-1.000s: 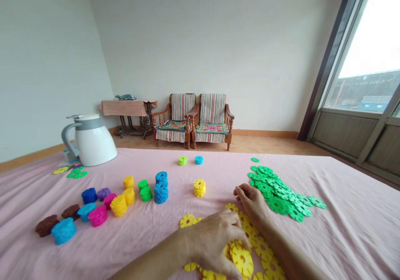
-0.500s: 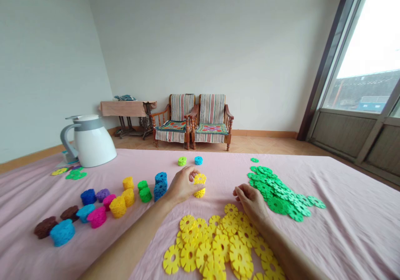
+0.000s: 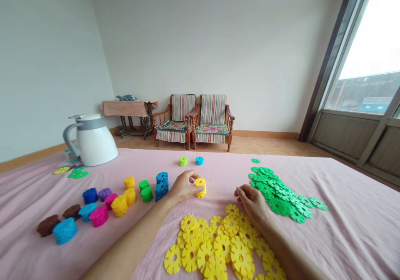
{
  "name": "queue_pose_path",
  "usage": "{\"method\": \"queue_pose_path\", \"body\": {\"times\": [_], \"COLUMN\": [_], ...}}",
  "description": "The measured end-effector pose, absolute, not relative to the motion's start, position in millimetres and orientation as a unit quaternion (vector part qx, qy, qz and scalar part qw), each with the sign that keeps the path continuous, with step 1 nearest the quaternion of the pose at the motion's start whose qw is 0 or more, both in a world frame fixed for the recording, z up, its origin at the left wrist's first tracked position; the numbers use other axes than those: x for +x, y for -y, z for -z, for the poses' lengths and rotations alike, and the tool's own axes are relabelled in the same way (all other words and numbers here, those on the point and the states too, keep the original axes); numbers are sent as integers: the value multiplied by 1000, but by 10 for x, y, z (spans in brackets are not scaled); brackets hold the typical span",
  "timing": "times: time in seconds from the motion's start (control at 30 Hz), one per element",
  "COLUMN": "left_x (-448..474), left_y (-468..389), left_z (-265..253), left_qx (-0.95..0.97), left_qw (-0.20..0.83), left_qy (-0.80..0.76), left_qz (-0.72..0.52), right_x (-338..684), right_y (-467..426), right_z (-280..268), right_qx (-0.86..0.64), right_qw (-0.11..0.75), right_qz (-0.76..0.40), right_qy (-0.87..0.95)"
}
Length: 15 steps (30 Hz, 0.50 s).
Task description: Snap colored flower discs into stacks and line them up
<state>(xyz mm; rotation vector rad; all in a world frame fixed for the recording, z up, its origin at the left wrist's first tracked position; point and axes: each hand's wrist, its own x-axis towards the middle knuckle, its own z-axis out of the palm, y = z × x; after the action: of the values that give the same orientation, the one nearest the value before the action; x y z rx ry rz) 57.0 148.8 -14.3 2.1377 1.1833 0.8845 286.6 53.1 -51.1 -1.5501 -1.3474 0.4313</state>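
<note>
My left hand (image 3: 185,186) has its thumb and fingers around a small stack of yellow notched plastic discs (image 3: 200,188) standing on the cloth. The thumb crosses the stack's near side. To the right, my right hand (image 3: 250,197) hangs with fingers curled and tips pinched together; whether anything is between them is hidden. Below and between my arms spreads a loose pile of yellow discs (image 3: 222,246). A heap of green discs (image 3: 279,193) lies just beyond my right hand.
Stacks of blue discs (image 3: 161,187), pink discs (image 3: 98,216) and other colours stand left on the pink tablecloth (image 3: 353,230). Lime (image 3: 183,161) and light-blue (image 3: 199,161) stacks sit farther back. A white jug (image 3: 96,142) stands at the far left. Two wooden chairs (image 3: 213,121) are beyond the table.
My left hand has lowered the upper yellow disc onto the stack beneath, closing the gap between them. My right hand has stayed nearly still, and the view has shifted slightly.
</note>
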Motion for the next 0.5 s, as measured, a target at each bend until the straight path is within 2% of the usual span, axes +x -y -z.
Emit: {"method": "queue_pose_path", "body": {"times": [0.17, 0.33, 0.5], "left_x": [565, 615, 791], "left_y": [-1480, -1282, -897], "left_z": [128, -84, -253], "left_qx": [798, 823, 915], "left_qw": [271, 206, 268], "left_qy": [-434, -393, -225], "left_qz": [-318, -353, -200], "right_x": [2866, 2870, 2870], "right_y": [-529, -538, -533], "right_z": [507, 524, 509], "right_qx": [-640, -639, -641], "right_qw": [497, 498, 495], "right_qz": [-181, -176, -168], "right_qy": [557, 559, 563]}}
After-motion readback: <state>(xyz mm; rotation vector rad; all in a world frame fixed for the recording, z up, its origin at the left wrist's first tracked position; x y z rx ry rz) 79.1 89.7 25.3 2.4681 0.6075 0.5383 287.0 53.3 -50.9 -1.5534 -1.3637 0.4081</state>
